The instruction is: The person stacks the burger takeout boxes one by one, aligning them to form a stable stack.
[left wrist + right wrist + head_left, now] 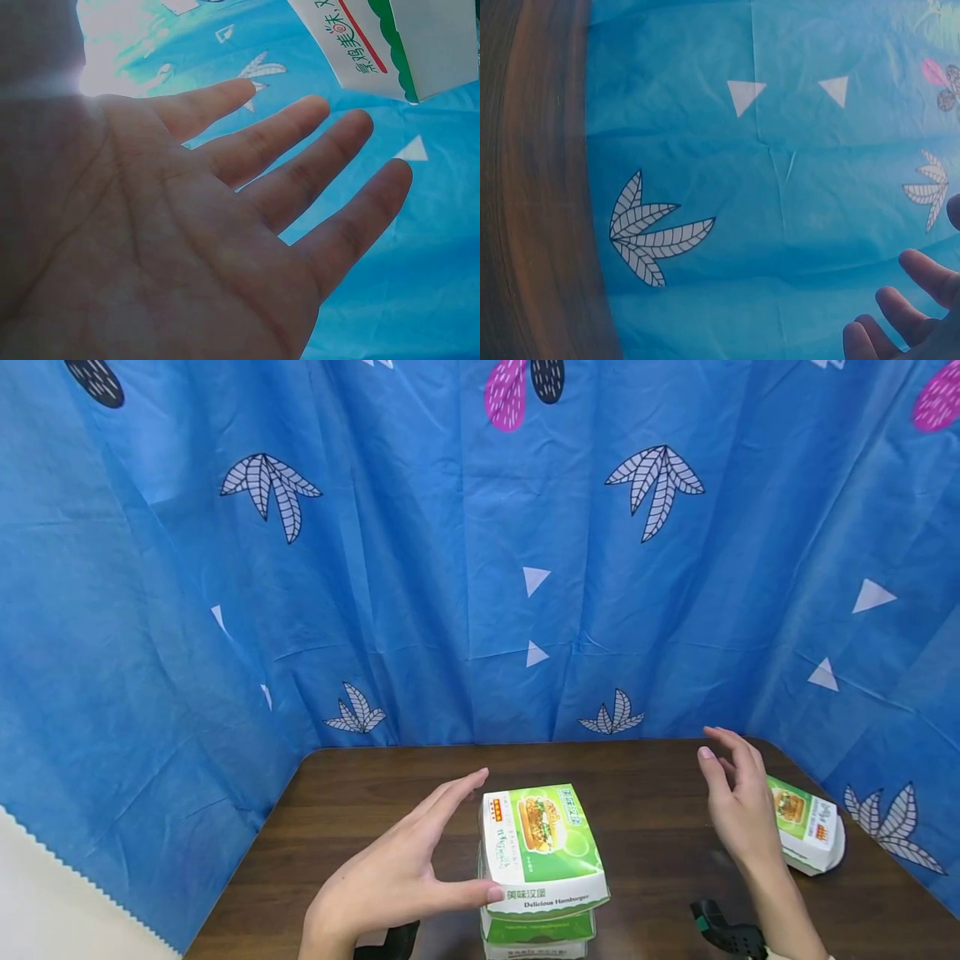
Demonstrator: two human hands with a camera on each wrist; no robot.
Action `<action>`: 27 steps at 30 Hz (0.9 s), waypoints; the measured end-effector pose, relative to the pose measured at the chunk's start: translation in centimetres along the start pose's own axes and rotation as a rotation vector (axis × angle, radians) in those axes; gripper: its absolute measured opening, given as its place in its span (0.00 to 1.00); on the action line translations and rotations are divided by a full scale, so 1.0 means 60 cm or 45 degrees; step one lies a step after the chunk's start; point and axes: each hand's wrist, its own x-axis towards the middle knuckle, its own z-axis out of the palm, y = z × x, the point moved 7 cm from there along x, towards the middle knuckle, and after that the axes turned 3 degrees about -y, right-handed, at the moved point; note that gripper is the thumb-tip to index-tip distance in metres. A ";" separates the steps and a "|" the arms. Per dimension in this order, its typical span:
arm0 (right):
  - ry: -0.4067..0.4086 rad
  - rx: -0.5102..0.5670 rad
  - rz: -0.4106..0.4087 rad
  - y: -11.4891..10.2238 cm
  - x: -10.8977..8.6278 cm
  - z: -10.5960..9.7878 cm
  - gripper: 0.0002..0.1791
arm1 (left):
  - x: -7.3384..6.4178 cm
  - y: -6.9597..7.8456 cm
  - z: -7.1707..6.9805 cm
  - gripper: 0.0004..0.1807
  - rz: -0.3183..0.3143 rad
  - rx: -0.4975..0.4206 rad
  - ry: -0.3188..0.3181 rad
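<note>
The left hand (401, 867) is presenting straight fingers, thumb apart, beside the stack of burger boxes (545, 847); the thumb is overlapping the top box's near corner, contact being indeterminable. The right hand (741, 806) is holding nothing, its fingers bending loosely near a separate burger box (810, 827). Stack and box are resting on the brown worktop (645, 835). A blue patterned curtain (420, 560) is hanging behind.

Hamburger boxes (543, 852) stacked on the tabletop (360, 785) before you, your left hand (397, 868) at their left, your right hand (741, 806) off to their right, another hamburger box (812, 827) farther right, curtain (420, 568) behind.
</note>
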 end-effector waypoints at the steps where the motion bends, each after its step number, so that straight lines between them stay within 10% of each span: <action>1: 0.005 -0.004 0.008 0.002 0.000 -0.001 0.24 | 0.000 -0.001 0.000 0.53 -0.008 -0.010 -0.007; 27: -0.007 -0.038 0.206 0.054 0.007 -0.016 0.28 | 0.000 0.000 0.000 0.52 0.004 -0.002 -0.016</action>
